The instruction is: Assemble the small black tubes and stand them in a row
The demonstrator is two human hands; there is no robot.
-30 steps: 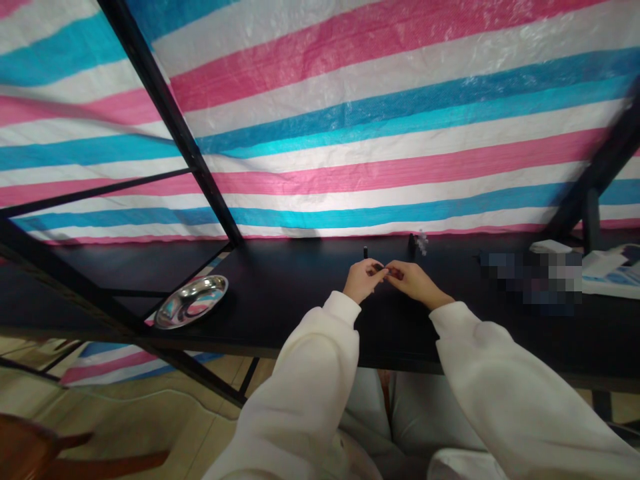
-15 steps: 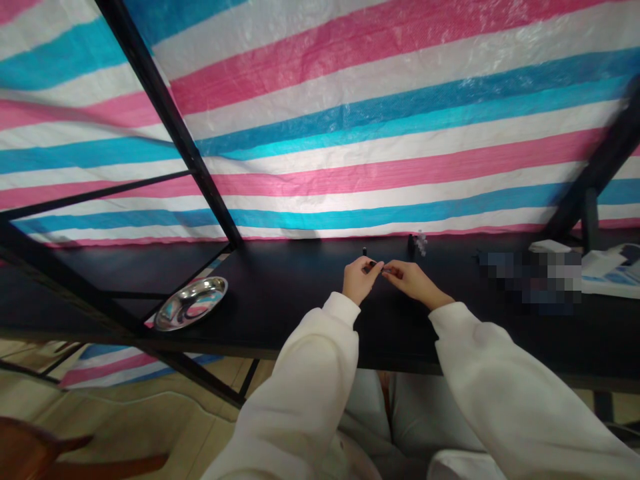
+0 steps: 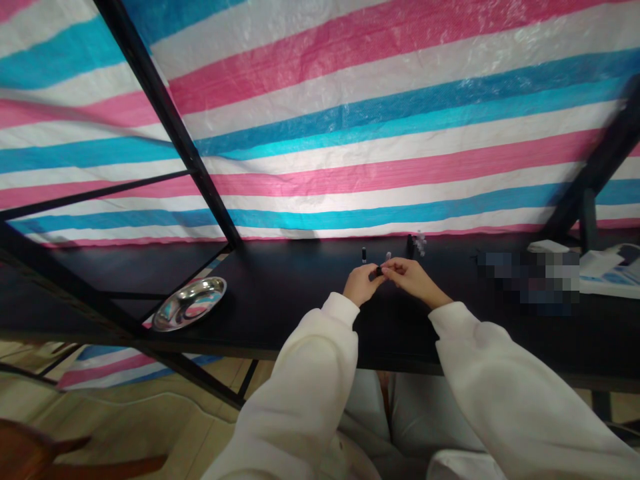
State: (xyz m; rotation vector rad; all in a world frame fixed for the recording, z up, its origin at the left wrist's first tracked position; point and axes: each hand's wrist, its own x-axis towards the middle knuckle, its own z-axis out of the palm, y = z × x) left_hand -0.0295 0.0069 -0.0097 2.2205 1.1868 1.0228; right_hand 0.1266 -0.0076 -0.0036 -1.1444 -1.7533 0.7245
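Above the black table, my left hand [image 3: 361, 285] is closed in a pinch on a small black piece [image 3: 379, 271], whose exact kind is too small to tell. My right hand [image 3: 409, 277] has its fingertips pressed together at the same piece, touching the left fingers. Just beyond the left hand a small dark cylinder with a pale end [image 3: 364, 255] stands on the table. A little pale, clear-looking piece [image 3: 389, 255] shows right behind the right fingers, partly hidden. Farther back are a dark upright piece [image 3: 410, 245] and a cluster of clear bits [image 3: 421, 243].
A shiny metal dish [image 3: 167, 319] lies on the left of the black table [image 3: 290, 307]. White objects [image 3: 607, 270] and a blurred-out patch occupy the right side. Black metal posts [image 3: 210, 193] frame a striped plastic sheet [image 3: 350, 153] behind. A wooden chair [image 3: 40, 450] is at lower left.
My hands have come down slightly toward me, and the black piece shows more plainly. More of the dark cylinder is visible, and the pale piece now shows behind my right fingers.
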